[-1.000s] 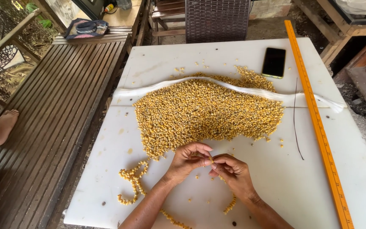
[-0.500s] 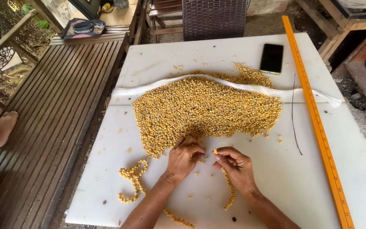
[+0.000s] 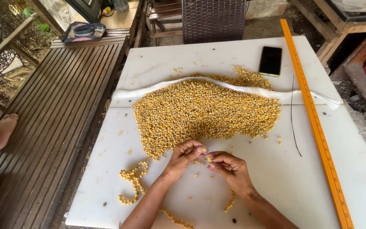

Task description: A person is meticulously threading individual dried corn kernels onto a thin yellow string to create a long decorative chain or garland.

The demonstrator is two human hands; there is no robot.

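A wide heap of small yellow shells (image 3: 204, 110) covers the middle of a white table (image 3: 284, 178). My left hand (image 3: 184, 159) and my right hand (image 3: 230, 169) meet at the heap's near edge, fingertips pinched together on a single yellow shell (image 3: 209, 159). A strand of threaded yellow shells (image 3: 133, 180) loops on the table left of my left wrist; more of it runs under my arms and shows again as a short length (image 3: 230, 203) below my right wrist.
A long orange measuring stick (image 3: 314, 123) lies along the table's right side, a thin dark wire (image 3: 292, 114) beside it. A black phone (image 3: 270, 61) rests at the far right. A white strip (image 3: 250, 90) crosses the heap. A slatted wooden bench (image 3: 51, 123) stands left, another person's bare foot (image 3: 1, 131) on it.
My left hand lifted off the heap's edge and came back to meet my right hand. Both hands are pinched together again on a shell.
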